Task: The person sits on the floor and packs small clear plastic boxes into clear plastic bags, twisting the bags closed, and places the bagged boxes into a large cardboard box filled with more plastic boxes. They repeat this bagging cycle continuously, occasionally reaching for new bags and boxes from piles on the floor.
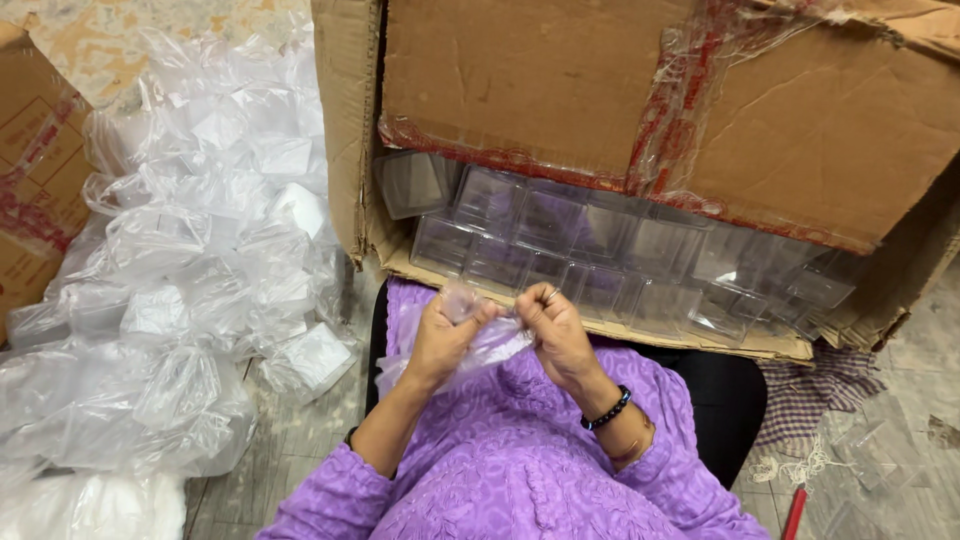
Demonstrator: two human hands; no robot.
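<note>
Head view: over my lap, my left hand point(440, 338) and right hand point(553, 335) both pinch a clear plastic bag point(492, 344) at its mouth. It looks light, limp and slippery, so I judge the edge the best grip.

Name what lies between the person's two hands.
In the head view, a thin clear plastic bag stretches between the left hand and the right hand, pinched by both.

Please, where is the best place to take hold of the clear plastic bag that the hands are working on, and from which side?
Probably the loose top edge of the clear plastic bag, pinched from above between the left hand and right hand. The film is thin and limp, and its lower part sags onto the lap.
</note>
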